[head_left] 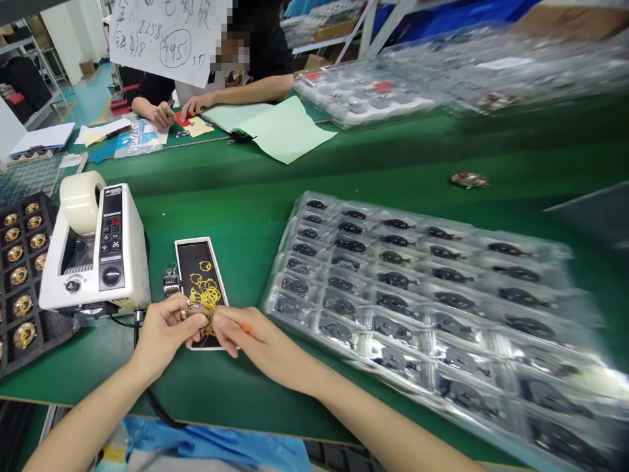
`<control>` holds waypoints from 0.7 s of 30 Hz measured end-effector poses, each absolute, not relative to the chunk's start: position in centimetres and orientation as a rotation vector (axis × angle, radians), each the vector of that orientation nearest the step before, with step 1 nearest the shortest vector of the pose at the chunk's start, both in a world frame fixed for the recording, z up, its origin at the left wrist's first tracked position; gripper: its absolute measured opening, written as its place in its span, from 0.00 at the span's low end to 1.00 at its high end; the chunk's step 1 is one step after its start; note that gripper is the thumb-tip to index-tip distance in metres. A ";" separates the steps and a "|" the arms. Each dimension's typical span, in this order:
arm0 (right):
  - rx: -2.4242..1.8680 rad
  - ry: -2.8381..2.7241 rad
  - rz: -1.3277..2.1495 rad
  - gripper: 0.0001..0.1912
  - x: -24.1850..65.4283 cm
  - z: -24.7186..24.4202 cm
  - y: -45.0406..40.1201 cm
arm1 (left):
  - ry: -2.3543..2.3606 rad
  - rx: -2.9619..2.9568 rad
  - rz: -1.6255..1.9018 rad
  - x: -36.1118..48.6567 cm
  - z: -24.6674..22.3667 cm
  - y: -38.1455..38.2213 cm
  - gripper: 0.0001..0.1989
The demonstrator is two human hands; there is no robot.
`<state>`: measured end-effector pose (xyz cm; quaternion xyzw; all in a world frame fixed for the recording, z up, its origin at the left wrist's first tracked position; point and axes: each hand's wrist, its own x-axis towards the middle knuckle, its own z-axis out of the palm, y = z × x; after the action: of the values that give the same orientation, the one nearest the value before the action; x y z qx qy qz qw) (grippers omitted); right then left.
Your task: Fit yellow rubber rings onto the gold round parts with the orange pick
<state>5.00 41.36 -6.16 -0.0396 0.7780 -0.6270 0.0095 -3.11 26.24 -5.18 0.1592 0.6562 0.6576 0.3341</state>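
Note:
My left hand [170, 329] pinches a small round metallic part [195, 311] by its edge. Close against its right side is my right hand [242, 333], fingers curled round a tool whose orange end [246, 328] pokes out behind the thumb; the tool's tip is hidden. Both hands are over the lower half of a white-edged black box [219, 262], in which thin yellow rings [208, 288] lie in a loose heap. A small metal tally counter [171, 280] touches the box's left side.
On the left stand a white tape dispenser [128, 242] and a black foam tray [44, 328] of gold round parts. Clear plastic trays [363, 301] with black parts fill the right. One metallic part [470, 179] lies behind them. Across the table, a person's hands [164, 115] work by papers.

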 end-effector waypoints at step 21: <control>0.380 2.088 -2.331 0.28 5.1 -6.7 41.8 | 2.304 0.222 2.077 -0.5 -7.0 20.6 0.18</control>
<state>5.07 41.79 -6.71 0.1207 0.6624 -0.7393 -0.0056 -0.48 20.61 -7.05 0.0714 0.7409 0.6677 0.0159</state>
